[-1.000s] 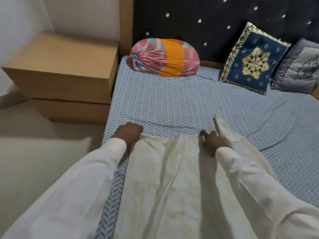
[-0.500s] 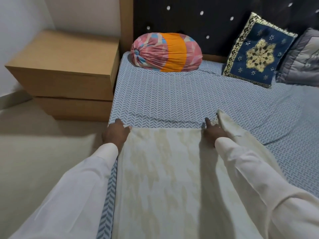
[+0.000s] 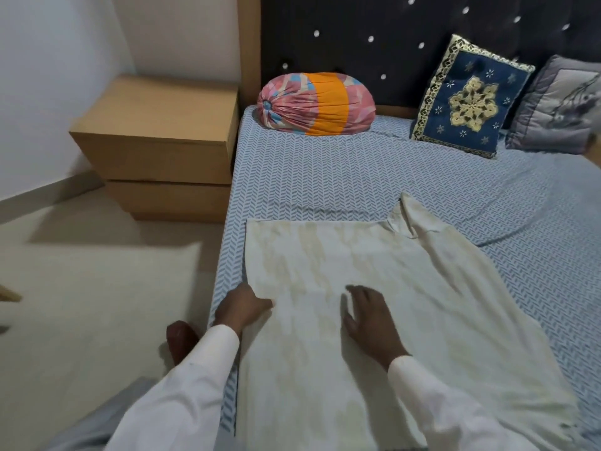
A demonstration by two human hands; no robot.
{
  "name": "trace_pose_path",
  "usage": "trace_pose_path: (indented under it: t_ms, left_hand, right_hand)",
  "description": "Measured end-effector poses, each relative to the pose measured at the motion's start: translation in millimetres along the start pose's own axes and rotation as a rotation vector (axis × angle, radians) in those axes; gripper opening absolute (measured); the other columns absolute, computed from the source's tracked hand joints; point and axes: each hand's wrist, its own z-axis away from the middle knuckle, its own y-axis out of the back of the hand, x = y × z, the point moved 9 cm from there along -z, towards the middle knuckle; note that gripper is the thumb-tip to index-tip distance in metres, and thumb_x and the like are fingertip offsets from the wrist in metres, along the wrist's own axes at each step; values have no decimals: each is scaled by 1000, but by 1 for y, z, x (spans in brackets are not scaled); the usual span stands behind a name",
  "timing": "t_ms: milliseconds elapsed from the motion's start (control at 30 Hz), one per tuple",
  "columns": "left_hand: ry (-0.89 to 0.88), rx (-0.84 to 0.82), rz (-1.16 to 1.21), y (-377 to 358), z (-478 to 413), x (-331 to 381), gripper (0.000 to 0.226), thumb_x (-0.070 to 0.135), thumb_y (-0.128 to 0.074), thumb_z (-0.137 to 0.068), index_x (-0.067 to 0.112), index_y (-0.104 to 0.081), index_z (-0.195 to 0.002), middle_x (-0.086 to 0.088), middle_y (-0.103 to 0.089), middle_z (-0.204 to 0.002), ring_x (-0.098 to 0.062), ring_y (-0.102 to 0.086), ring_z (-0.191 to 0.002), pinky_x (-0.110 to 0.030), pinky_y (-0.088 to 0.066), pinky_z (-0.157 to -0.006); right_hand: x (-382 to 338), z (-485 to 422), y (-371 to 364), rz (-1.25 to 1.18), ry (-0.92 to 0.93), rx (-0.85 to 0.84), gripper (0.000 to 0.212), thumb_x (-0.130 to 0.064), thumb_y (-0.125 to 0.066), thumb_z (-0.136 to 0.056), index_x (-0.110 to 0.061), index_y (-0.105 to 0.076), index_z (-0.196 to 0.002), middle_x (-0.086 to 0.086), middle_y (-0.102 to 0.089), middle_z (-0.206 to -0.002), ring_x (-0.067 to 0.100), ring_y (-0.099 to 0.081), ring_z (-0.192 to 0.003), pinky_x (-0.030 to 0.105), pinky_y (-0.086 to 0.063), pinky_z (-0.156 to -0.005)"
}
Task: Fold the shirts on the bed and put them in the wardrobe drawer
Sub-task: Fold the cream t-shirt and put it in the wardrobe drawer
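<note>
I see my left hand (image 3: 242,309) pinching the shirt (image 3: 325,255) at its nine-o'clock edge, right hand (image 3: 370,320) flat mid-cloth, fingers spread wide.

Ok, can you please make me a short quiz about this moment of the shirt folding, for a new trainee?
1. True or false: the right hand lies flat on the shirt.
2. What stands beside the bed? A) nightstand B) chair C) lamp
3. Fill in: the left hand holds the shirt's ____ edge.
Key: 1 true; 2 A; 3 left.
</note>
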Motion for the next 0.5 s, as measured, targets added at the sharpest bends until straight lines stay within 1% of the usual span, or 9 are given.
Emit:
trace_pose_path:
  t_ms: [67,133,200,267,300,333,400,433,500]
  left_hand:
    - [-1,-44,19,-18,25,-13,73,56,-73,-60,17,-63,-121,-5,-67,-120,-25,-64,-108,-33,-52,-92]
    - [4,-28,33,-30,49,-26,62,46,-74,-66,17,-61,-120,-4,-67,-119,-26,-63,-108,-32,-51,-92]
    - [-5,61,65,-31,71,-37,54,38,-71,-78,14,-55,-123,-8,-64,-124,-29,-61,-111,-33,-49,-93]
    - [4,140,86,-24,89,-43,51,38,-67,-86,9,-49,-124,-15,-61,-126,-33,-58,-113,-35,-48,-92]
    - [8,141,86,-23,94,-43,54,41,-66,-87,8,-47,-125,-16,-60,-126,-33,-58,-114,-36,-48,-92]
    - [19,108,80,-24,98,-46,59,44,-67,-85,8,-45,-125,-16,-59,-127,-33,-57,-115,-36,-47,-92]
    - [32,36,40,-29,112,-49,72,47,-74,-78,7,-39,-128,-15,-58,-128,-32,-57,-116,-37,-48,-93]
    - [44,0,-3,-34,120,-51,80,45,-76,-77,7,-34,-133,-15,-56,-130,-32,-56,-117,-37,-48,-94]
    - [76,-59,-119,-45,134,-57,92,34,-75,-81,5,-17,-146,-18,-50,-137,-32,-52,-123,-37,-46,-99]
  right_hand:
    - [-27,28,-9,-8,41,-56,47,-34,-60,-86,-21,-55,-131,1,-57,-126,23,-49,-119,32,-41,-99]
    - [-50,51,-14,-5,87,-119,49,-39,-59,-84,-23,-56,-130,-2,-57,-126,20,-48,-119,31,-38,-97]
    - [-71,76,-16,-6,122,-162,48,-46,-57,-83,-28,-57,-128,-6,-57,-122,16,-47,-115,31,-38,-92]
    - [-87,98,-16,-15,154,-187,44,-54,-55,-83,-33,-59,-122,-10,-55,-114,13,-47,-106,31,-37,-84]
    - [-92,106,-18,-14,169,-219,44,-59,-54,-83,-36,-58,-120,-11,-53,-111,12,-47,-103,31,-37,-82]
    - [-97,115,-22,-9,186,-266,47,-63,-53,-82,-37,-57,-120,-12,-52,-109,12,-46,-102,32,-37,-83]
    - [-106,136,-26,15,218,-353,56,-72,-53,-77,-39,-54,-123,-11,-50,-110,13,-45,-103,34,-37,-87]
    - [-108,146,-27,39,231,-386,61,-75,-53,-74,-40,-53,-124,-10,-50,-111,13,-44,-104,35,-37,-89]
    - [-113,157,-31,98,254,-415,67,-77,-52,-70,-40,-51,-126,-8,-50,-113,14,-43,-105,36,-37,-90]
